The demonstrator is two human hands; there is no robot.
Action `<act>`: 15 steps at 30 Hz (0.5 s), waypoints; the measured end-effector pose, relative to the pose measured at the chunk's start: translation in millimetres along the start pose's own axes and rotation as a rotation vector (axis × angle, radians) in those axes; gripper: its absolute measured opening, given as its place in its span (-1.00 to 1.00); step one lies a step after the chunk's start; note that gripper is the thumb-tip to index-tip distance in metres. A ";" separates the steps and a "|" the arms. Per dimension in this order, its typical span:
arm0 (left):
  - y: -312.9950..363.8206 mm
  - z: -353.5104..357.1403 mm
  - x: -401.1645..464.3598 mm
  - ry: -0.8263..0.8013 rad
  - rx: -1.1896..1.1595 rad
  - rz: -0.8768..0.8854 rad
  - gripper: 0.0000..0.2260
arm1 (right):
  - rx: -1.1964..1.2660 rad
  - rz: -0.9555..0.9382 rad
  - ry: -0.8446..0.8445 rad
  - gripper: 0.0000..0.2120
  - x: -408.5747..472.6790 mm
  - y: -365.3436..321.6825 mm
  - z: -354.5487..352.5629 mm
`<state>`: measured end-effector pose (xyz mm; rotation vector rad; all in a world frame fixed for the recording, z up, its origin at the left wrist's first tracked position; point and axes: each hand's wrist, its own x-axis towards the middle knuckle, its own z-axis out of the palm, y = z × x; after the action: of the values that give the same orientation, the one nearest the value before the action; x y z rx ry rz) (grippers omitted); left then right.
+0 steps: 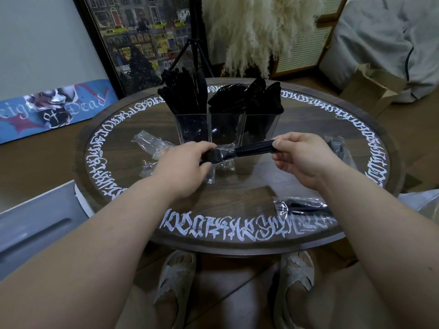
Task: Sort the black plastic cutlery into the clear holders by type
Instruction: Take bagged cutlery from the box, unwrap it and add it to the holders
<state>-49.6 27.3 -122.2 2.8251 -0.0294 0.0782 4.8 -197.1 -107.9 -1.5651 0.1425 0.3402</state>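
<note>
Slippers [177, 274] below; wrapped cutlery pack [301, 206] (w/ empty wrappers [152, 143]) near holders [225, 127].

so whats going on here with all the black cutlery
A person is unwrapping a bundle of black cutlery held over a round table. The left hand grips the end still in clear wrap, while the right hand pinches the bare handles. Three clear holders behind already stand packed with cutlery. Another wrapped pack lies near the right forearm, and empty wrappers lie on the left.
</note>
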 end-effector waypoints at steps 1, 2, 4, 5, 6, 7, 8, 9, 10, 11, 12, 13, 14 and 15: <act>1.6 0.6 0.7 -0.006 -0.025 0.000 -0.62 | -0.025 0.005 0.006 -0.84 -0.2 0.1 -0.7; 3.1 0.4 1.2 -0.009 -0.036 0.001 -0.63 | -0.100 -0.010 0.031 -0.84 -0.3 1.1 -1.5; 6.0 0.3 1.8 -0.019 -0.024 0.009 -0.64 | -0.447 -0.145 0.125 -0.92 0.7 3.9 -3.7; 7.0 0.4 1.8 -0.031 -0.019 0.008 -0.65 | -0.654 -0.244 0.165 -0.91 0.1 5.3 -3.1; 7.5 0.9 1.6 -0.048 -0.021 0.005 -0.66 | -0.839 -0.354 0.193 -0.83 -0.7 6.9 -1.5; 7.3 1.3 1.6 -0.068 -0.025 0.002 -0.66 | -0.970 -0.470 0.202 -0.78 -1.6 7.8 1.6; 7.1 1.4 1.3 -0.086 -0.029 -0.003 -0.67 | -1.056 -0.585 0.192 -0.77 -2.2 8.7 5.8; 6.9 1.4 1.1 -0.096 -0.037 -0.009 -0.68 | -1.116 -0.683 0.155 -0.78 -2.9 10.2 11.0; 7.0 1.2 0.9 -0.101 -0.049 -0.016 -0.69 | -1.174 -0.746 0.098 -0.78 -3.3 13.0 16.5; 7.3 0.6 0.8 -0.106 -0.061 -0.022 -0.70 | -1.235 -0.782 0.039 -0.76 -3.3 16.5 22.2; 7.7 -0.1 0.4 -0.113 -0.075 -0.023 -0.71 | -1.295 -0.791 -0.008 -0.73 -2.8 20.6 27.3; 8.5 -0.3 -0.1 -0.121 -0.091 -0.018 -0.72 | -1.337 -0.792 -0.031 -0.69 -1.8 24.3 30.7; 9.1 -0.5 -0.6 -0.126 -0.111 -0.009 -0.73 | -1.358 -0.791 -0.032 -0.68 -0.8 26.6 32.6; 9.4 -0.5 -0.9 -0.128 -0.130 0.001 -0.73 | -1.359 -0.796 -0.021 -0.68 -0.4 27.2 33.6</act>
<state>-50.7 18.5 -118.9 2.6956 -0.0617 -0.1012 -7.9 -164.7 -133.4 -2.7537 -0.8949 -0.2789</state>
